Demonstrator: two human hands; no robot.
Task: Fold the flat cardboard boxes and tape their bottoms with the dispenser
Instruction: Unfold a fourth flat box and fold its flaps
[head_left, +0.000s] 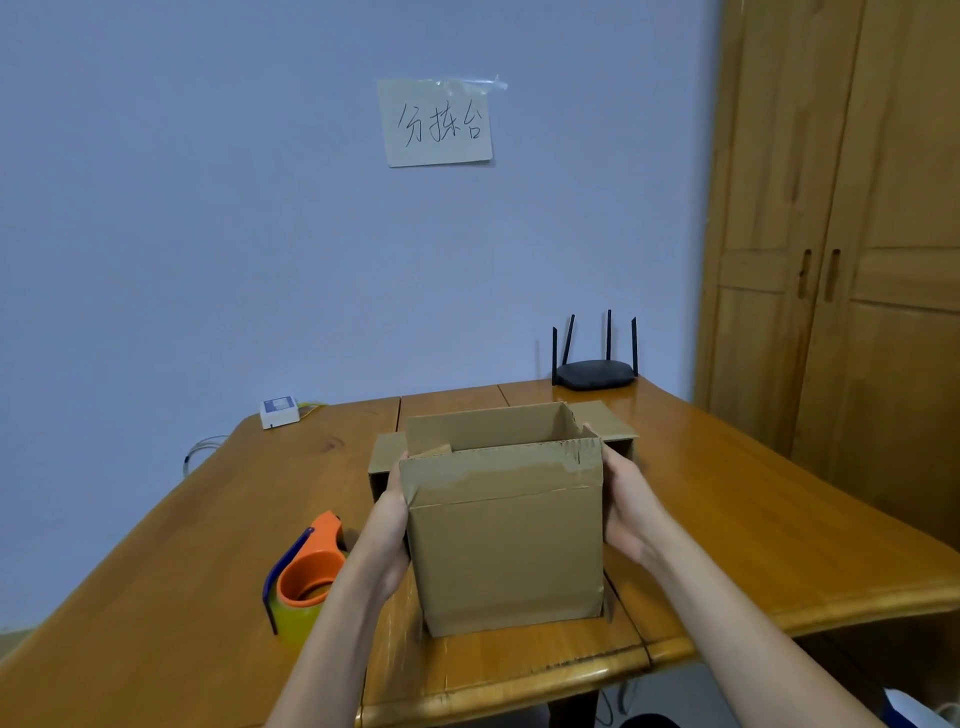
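the cardboard box (506, 540) stands squared up on the bench (208, 519), left hand (387, 525) and right hand (631, 512) pressing its sides, finger positions hidden, tape dispenser (306, 574) untouched at near left, bottom seemingly untaped.
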